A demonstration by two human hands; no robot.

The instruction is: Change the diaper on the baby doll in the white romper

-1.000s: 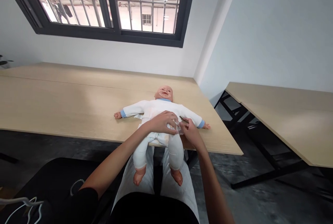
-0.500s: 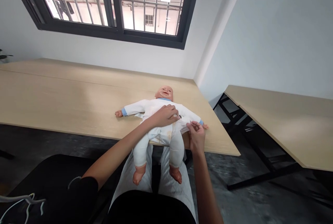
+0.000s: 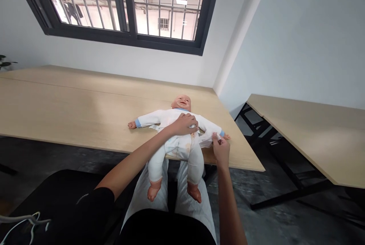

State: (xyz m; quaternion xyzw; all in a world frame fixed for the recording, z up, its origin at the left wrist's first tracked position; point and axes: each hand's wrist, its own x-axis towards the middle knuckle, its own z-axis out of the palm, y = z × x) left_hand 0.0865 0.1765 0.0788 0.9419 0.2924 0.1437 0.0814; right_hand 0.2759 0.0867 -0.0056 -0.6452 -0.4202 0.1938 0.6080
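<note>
Right hand [image 3: 221,152]: thumb and fingertips pinched narrowly on a white flap [image 3: 205,139], which extends from the doll's side toward the doll's left arm. Left hand [image 3: 182,125]: lies across the doll's chest, fingers curved over the white top; whether it grips the cloth cannot be told. Doll [image 3: 180,138]: baby doll on its back at the near table edge, long axis running roughly front to back, head pointing away from the wearer, feet toward the wearer. Arms spread sideways, blue cuffs. Hips rest at the edge; legs extend past it, above the wearer's grey trousers [image 3: 137,203]. Black seat [image 3: 48,195] at near left, with white cable [image 3: 25,220] at its lower corner. Table [image 3: 71,108]: pale wood, bearing the doll. Second table [image 3: 310,135]: pale wood on black frame, at right. Barred window [image 3: 122,5]: black frame, in the far wall, brick building beyond. Plant [image 3: 4,62]: at far left.
</note>
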